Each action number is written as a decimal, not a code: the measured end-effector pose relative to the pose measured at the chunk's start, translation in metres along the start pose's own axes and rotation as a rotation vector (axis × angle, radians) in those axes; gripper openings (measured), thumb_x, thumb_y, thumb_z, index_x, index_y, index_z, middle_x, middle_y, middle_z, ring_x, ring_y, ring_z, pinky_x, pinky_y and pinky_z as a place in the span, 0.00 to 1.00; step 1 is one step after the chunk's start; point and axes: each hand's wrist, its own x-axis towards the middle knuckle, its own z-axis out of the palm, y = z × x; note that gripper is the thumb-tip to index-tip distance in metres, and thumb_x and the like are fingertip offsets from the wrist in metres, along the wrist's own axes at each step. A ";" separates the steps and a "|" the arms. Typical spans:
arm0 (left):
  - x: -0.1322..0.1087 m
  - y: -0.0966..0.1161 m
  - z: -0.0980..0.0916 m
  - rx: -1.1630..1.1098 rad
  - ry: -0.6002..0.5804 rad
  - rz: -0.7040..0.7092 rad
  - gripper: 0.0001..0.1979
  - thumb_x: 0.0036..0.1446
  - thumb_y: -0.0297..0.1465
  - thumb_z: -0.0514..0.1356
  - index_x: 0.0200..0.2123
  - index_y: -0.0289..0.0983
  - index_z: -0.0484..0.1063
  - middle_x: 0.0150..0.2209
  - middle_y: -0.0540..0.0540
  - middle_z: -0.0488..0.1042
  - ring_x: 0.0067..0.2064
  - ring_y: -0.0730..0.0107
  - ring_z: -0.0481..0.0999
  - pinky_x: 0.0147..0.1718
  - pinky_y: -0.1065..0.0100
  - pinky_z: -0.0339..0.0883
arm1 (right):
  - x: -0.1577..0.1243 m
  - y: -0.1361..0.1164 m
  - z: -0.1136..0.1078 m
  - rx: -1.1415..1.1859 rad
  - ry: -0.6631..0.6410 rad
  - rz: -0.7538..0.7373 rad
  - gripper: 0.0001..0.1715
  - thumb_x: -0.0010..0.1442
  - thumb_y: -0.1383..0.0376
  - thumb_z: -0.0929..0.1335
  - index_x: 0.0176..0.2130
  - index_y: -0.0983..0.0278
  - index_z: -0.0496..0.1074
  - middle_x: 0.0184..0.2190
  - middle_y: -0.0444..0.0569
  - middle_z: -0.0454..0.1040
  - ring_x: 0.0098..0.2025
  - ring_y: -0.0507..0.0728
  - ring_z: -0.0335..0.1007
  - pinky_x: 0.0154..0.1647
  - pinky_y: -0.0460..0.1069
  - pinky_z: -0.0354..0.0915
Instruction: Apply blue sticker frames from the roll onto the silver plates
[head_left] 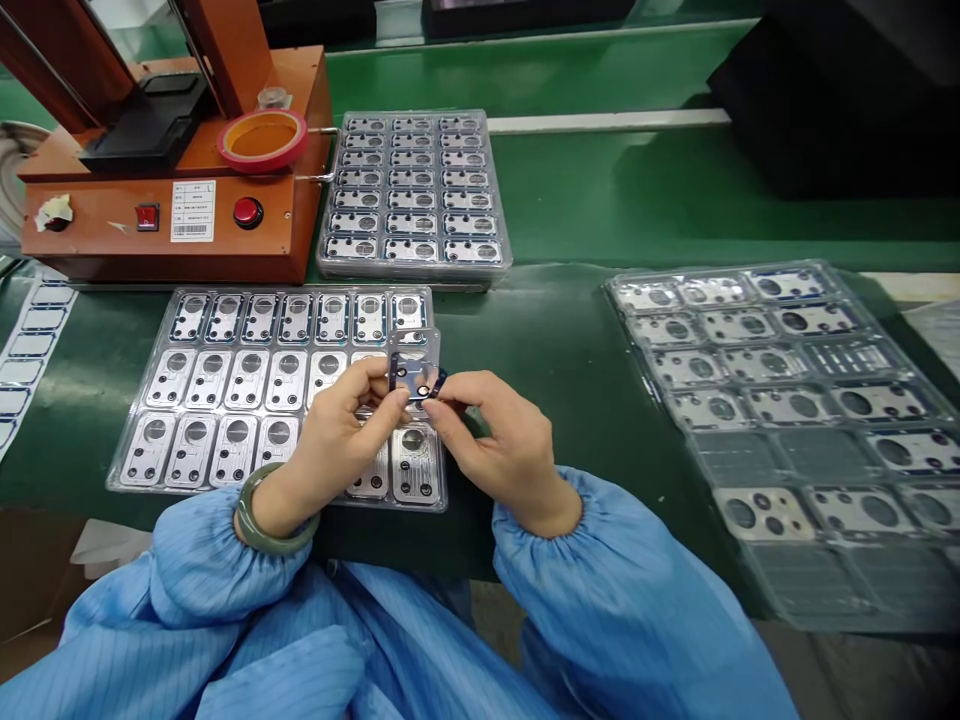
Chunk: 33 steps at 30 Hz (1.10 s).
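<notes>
Left hand and right hand come together, both pinching one metal plate (dark blue at its edge) above the nearest of three plastic trays on a green bench.

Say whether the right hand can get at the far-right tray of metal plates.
Probably yes: only green bench mat lies between the right hand and that plastic tray, though the hand is pinching a small metal plate.

Green workbench with plastic trays
</notes>
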 end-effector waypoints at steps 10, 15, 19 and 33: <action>0.000 0.001 0.000 0.016 -0.036 -0.007 0.05 0.61 0.30 0.58 0.41 0.37 0.66 0.26 0.53 0.70 0.28 0.75 0.75 0.29 0.73 0.66 | -0.003 0.010 0.001 -0.270 0.053 -0.243 0.09 0.59 0.72 0.68 0.41 0.62 0.68 0.34 0.49 0.78 0.33 0.55 0.73 0.33 0.48 0.68; -0.001 0.001 0.000 -0.012 -0.047 -0.008 0.05 0.61 0.30 0.58 0.40 0.36 0.66 0.25 0.53 0.69 0.27 0.76 0.74 0.28 0.74 0.66 | 0.000 0.010 0.001 -0.307 0.090 -0.284 0.05 0.61 0.70 0.67 0.39 0.62 0.68 0.33 0.49 0.78 0.32 0.54 0.72 0.31 0.47 0.67; -0.002 0.000 -0.001 0.004 -0.049 -0.017 0.06 0.61 0.30 0.58 0.42 0.36 0.67 0.26 0.53 0.67 0.27 0.76 0.73 0.29 0.73 0.67 | 0.001 0.010 0.000 -0.340 0.086 -0.306 0.04 0.64 0.67 0.65 0.40 0.64 0.68 0.34 0.51 0.78 0.31 0.55 0.71 0.30 0.49 0.66; -0.003 0.004 -0.001 -0.054 -0.084 -0.068 0.05 0.59 0.30 0.58 0.39 0.36 0.67 0.24 0.54 0.65 0.26 0.76 0.70 0.27 0.73 0.64 | -0.002 0.012 -0.001 -0.395 0.146 -0.316 0.12 0.62 0.69 0.66 0.47 0.62 0.67 0.38 0.53 0.77 0.35 0.57 0.73 0.32 0.50 0.69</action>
